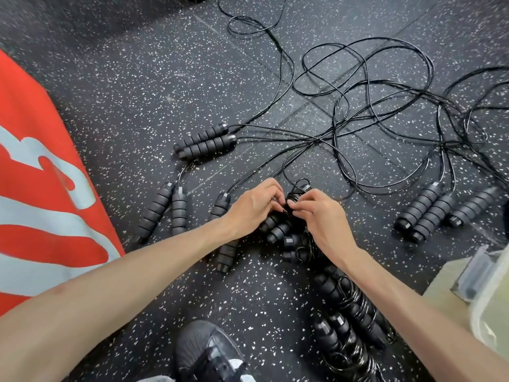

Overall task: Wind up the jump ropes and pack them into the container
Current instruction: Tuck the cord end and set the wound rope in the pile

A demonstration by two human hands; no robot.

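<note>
— Where's the rope?

— Wound round its handles, bundle (289, 216) on the floor (137, 106). My left hand (252, 208) and right hand (321, 216) both pinch its last loop.

— Risk?

— If that loop slips, the coil could spring loose. Container (487, 288) waits at my right.

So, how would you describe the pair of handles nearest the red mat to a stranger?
Start at the red mat on the left. Just beside its edge lies a handle pair, joined by a short cord loop at the top. Unlike the pair further up, these point almost straight toward the viewer.
</note>
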